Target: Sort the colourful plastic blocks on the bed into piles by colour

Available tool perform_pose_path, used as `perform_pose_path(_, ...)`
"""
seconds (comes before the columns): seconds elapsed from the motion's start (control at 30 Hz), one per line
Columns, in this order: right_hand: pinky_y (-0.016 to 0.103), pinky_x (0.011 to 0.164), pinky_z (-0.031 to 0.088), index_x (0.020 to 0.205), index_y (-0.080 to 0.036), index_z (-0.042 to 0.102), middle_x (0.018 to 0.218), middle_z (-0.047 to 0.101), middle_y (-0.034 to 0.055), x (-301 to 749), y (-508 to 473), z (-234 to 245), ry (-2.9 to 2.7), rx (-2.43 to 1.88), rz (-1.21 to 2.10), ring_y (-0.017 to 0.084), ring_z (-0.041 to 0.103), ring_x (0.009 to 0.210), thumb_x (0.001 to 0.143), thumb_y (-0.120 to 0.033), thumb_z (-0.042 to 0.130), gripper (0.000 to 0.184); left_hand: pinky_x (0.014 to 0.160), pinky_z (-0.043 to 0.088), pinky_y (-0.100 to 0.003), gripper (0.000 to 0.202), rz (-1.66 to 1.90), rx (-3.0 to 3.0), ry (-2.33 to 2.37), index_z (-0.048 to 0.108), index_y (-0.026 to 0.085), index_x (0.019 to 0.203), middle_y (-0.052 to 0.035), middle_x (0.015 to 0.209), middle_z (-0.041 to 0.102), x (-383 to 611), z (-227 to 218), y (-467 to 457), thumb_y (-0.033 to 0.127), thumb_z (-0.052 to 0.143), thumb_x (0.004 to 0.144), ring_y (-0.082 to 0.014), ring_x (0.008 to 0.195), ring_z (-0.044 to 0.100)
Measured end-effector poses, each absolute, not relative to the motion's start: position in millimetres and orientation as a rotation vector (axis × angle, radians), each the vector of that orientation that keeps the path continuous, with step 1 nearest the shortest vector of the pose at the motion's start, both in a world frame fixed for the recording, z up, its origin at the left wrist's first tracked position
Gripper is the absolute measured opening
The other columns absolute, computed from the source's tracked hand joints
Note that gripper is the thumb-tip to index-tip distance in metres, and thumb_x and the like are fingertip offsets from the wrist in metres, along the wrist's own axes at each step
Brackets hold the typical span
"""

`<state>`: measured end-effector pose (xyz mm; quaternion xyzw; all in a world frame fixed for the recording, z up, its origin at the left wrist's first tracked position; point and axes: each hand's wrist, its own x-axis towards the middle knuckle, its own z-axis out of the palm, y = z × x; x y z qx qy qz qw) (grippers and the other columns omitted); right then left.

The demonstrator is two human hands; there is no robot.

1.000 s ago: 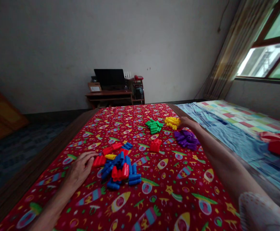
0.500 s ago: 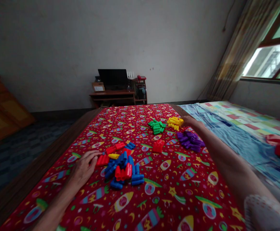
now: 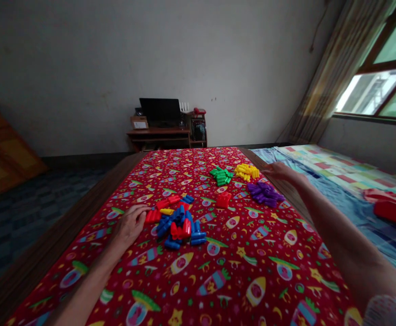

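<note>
My left hand (image 3: 130, 225) rests on the patterned cloth with loosely bent fingers, their tips at the left end of some red plastic building blocks (image 3: 152, 216). Beside these lies a mixed heap of blue blocks (image 3: 166, 224) and more red ones, with one yellow block (image 3: 166, 211) among them. Far off on the right, my right hand (image 3: 277, 171) reaches past the pile of yellow blocks (image 3: 246, 171). A small gap separates it from that pile, and no block shows in its fingers. Purple blocks (image 3: 265, 194) lie nearer me, below that hand.
Green blocks (image 3: 222, 175) sit left of the yellow pile, and a small red group (image 3: 223, 200) lies mid-table. The red cloth (image 3: 214, 258) covers the table, whose brown edge (image 3: 114, 174) shows. A bed (image 3: 340, 181) stands at the right, a computer desk (image 3: 159, 132) by the wall.
My right hand has moved right, off the edge of the yellow pile. My left hand stays beside the red blocks. The view has shifted slightly.
</note>
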<state>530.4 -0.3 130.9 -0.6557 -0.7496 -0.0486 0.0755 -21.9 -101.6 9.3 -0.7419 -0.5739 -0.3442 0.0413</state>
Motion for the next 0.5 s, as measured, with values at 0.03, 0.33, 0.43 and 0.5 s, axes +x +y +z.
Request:
perform_pose_path(0.03,0.03,0.074,0.049,0.101,-0.014,0.072,0.088,0.073,0.0119,533.0,-11.0,124.6,-2.229,-1.968,-0.083,0.024,0.067,0.085,0.092,-0.041,0.051,0.035,0.09,0.054,-0.037,0.039,-1.055,-2.273,-1.754,0.069,0.02,0.087,-0.0103,0.098,0.07,-21.5,9.7,-101.5,0.04,0.035,0.085,-0.0242,0.094,0.067)
perform_pose_path(0.33,0.044,0.108,0.037,0.13,-0.012,0.054,0.133,0.059,0.0177,527.2,-60.7,32.3,-1.739,-1.81,0.014,0.027,0.05,0.129,0.098,-0.045,0.018,0.058,0.09,0.054,-0.039,0.04,-1.091,-2.286,-1.75,0.068,0.019,0.085,-0.0121,0.097,0.07,-19.0,8.9,-96.4,0.039,0.034,0.082,-0.026,0.094,0.067)
perform_pose_path(0.43,0.044,0.102,0.042,0.116,-0.015,0.06,0.119,0.066,0.0174,516.3,-58.8,27.0,-1.725,-1.822,0.036,0.028,0.058,0.116,0.098,-0.044,0.015,0.057,0.091,0.053,-0.039,0.039,-1.083,-2.288,-1.748,0.068,0.019,0.085,-0.0117,0.098,0.07,-18.5,10.2,-98.0,0.038,0.034,0.081,-0.0256,0.094,0.067)
perform_pose_path(0.5,0.042,0.096,0.045,0.106,-0.016,0.061,0.109,0.068,0.0166,510.1,-56.8,29.5,-1.746,-1.816,0.045,0.028,0.062,0.106,0.098,-0.044,0.014,0.056,0.091,0.053,-0.039,0.037,-1.075,-2.288,-1.744,0.068,0.019,0.085,-0.0113,0.098,0.07,-18.3,11.0,-99.3,0.036,0.035,0.081,-0.0253,0.094,0.067)
